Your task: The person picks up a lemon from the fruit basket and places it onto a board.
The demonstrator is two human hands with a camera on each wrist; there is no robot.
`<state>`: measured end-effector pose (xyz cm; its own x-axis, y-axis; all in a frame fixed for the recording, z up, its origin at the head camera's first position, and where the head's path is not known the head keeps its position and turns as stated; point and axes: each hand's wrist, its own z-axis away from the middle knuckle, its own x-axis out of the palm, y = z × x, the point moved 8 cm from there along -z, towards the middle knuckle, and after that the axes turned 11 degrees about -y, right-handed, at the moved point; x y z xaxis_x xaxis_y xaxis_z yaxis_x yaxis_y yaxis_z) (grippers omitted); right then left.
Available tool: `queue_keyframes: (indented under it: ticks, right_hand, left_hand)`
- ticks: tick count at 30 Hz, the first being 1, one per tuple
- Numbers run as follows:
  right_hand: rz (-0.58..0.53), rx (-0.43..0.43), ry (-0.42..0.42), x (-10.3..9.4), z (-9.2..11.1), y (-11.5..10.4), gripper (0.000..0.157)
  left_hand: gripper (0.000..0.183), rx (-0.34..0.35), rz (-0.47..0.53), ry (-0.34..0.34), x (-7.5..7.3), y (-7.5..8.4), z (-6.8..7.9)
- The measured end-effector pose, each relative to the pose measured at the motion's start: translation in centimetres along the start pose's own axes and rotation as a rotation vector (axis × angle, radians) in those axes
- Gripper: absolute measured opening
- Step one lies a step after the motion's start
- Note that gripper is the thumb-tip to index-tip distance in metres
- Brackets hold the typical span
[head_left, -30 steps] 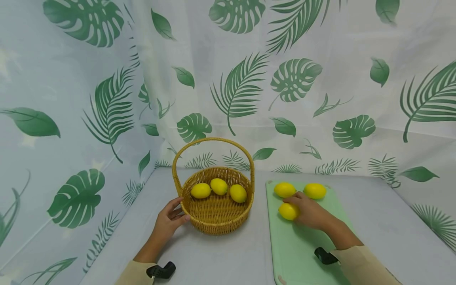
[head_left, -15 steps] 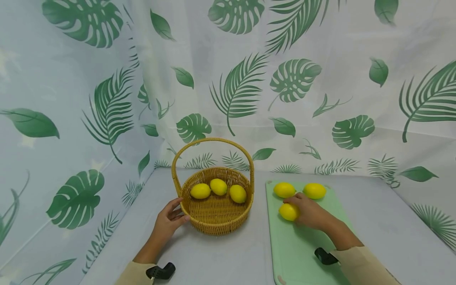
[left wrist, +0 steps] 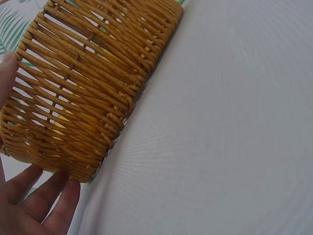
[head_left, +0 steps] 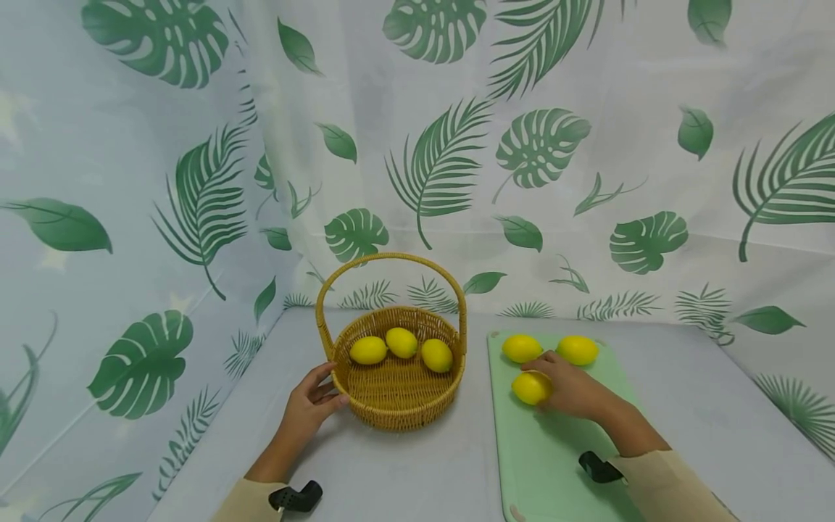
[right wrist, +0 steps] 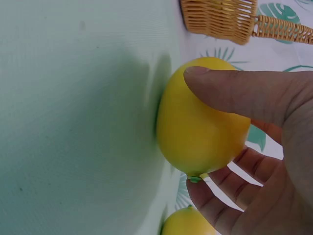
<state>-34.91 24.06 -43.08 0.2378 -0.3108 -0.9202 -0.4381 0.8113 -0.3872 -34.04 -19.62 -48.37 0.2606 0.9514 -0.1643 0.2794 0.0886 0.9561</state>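
My left hand (head_left: 308, 402) grips the left side of a round wicker basket (head_left: 401, 419) with a tall arched handle. In the left wrist view, its fingertips (left wrist: 63, 196) touch the woven outer wall, with the thumb set apart near the rim. Three yellow lemons (head_left: 401, 342) lie inside towards the back. On the right, my right hand (head_left: 574, 388) holds another lemon (head_left: 531, 388) low over a pale green cutting board (head_left: 554, 464). The right wrist view has the thumb on one side of this lemon (right wrist: 200, 127), the other fingers reaching round its stem end and far side.
Two more lemons, a left one (head_left: 521, 348) and a right one (head_left: 578, 349), lie at the board's far end, just beyond my right hand. A pale cloth (head_left: 404, 471) covers the table. Leaf-printed curtains (head_left: 417, 145) stand behind and at the left.
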Motion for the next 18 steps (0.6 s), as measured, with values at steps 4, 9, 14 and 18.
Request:
queue_keyframes:
  ticks: [4,9,14,18]
  right_hand:
    - [-0.016,0.019,-0.013,-0.2,-0.2,0.1,0.064]
    - [0.020,0.001,-0.043,-0.7,-0.5,-0.3,0.064]
    - [0.098,-0.030,-0.089,-1.0,-0.6,-1.1,0.061]
    - [0.153,-0.080,-0.098,-1.6,-0.5,-2.2,0.059]
  left_hand:
    - [0.072,0.006,0.001,0.004,-0.1,-0.1,0.0]
    - [0.071,0.011,-0.002,0.007,-0.1,-0.1,0.0]
    - [0.071,0.005,-0.003,0.006,0.0,0.0,0.0]
    - [0.070,0.007,-0.009,0.010,0.0,0.1,0.0]
